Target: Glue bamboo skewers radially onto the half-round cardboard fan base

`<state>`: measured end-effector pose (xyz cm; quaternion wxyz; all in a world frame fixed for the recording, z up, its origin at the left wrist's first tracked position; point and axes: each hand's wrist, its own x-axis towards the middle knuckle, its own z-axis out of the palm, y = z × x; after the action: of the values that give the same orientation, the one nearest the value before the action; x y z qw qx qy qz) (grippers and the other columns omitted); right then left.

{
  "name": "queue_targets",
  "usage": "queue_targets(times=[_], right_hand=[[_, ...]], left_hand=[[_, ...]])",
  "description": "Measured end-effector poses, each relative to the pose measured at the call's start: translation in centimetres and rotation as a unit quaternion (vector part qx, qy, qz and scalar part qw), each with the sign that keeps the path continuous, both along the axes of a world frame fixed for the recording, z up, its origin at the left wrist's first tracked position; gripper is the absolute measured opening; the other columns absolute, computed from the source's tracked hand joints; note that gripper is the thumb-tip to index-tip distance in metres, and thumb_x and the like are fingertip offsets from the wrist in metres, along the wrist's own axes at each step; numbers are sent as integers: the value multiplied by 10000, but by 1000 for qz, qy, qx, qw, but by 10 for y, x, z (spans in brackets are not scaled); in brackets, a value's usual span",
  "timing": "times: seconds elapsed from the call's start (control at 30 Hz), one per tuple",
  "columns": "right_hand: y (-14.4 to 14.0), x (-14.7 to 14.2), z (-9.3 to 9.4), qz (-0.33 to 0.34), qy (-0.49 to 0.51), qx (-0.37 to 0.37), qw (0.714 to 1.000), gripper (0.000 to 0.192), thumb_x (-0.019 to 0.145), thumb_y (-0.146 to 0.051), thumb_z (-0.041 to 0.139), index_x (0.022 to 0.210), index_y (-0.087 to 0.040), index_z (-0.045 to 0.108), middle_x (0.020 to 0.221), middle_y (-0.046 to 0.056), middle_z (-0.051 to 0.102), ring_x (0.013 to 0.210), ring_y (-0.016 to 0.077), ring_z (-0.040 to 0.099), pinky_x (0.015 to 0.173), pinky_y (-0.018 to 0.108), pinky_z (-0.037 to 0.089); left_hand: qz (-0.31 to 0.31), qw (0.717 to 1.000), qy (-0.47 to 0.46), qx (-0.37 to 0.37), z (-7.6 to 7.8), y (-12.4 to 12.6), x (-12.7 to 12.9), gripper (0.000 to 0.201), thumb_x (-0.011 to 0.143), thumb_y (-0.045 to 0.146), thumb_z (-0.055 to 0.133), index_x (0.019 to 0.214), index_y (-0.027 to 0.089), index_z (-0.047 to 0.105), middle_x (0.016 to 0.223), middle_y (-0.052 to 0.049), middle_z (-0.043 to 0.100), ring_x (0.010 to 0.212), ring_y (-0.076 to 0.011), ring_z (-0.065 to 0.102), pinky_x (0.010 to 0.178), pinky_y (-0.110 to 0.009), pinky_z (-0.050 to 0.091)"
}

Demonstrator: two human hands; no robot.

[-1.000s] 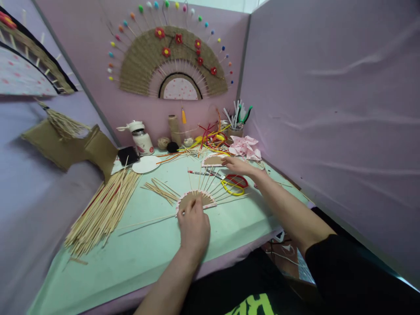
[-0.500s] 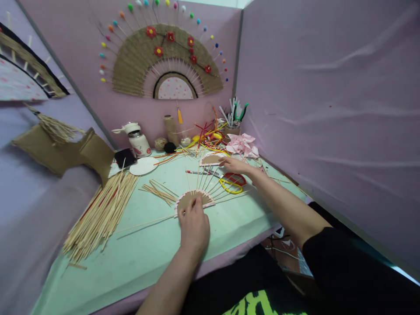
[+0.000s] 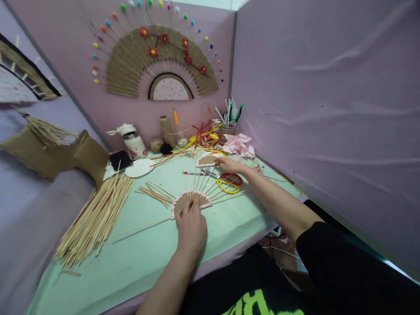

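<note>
Cardboard half-disc with thin sticks fanning from its rim lies flat on the pale green tabletop, near the front edge. Left hand presses on it, fingers together and flat on the card. Right hand reaches to a second half-disc farther back, fingertips touching its edge; whether they grip it cannot be told. Red and yellow scissors lie just below that hand. Stick bundle lies at left. No legible writing is seen on the white bottle. Against the frame one second ago, both hands keep their places; only the view has shifted slightly.
</note>
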<state>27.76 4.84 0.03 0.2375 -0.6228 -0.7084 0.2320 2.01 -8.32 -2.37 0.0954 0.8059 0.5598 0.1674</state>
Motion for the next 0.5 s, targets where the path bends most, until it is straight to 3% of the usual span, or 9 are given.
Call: queue_targets(times=[0.17, 0.5], right_hand=[[0, 1, -1, 1, 2, -7, 1000, 522, 838, -49, 439, 1340, -81, 579, 1188, 119, 740, 1161, 208, 643, 1062, 338, 449], [-12, 5, 4, -3, -4, -8, 1000, 451, 844, -75, 471, 1260, -114, 640, 1215, 118, 729, 1174, 228, 639, 1061, 355, 456]], left_hand=[[-4, 1000, 4, -4, -1, 0, -1, 592, 842, 15, 387, 1415, 120, 494, 1380, -171, 614, 1364, -278, 483, 1108, -525, 338], [2, 999, -19, -27, 2, 0, 0, 622, 828, 13, 379, 1430, 133, 482, 1394, -173, 603, 1371, -272, 475, 1127, -523, 324]])
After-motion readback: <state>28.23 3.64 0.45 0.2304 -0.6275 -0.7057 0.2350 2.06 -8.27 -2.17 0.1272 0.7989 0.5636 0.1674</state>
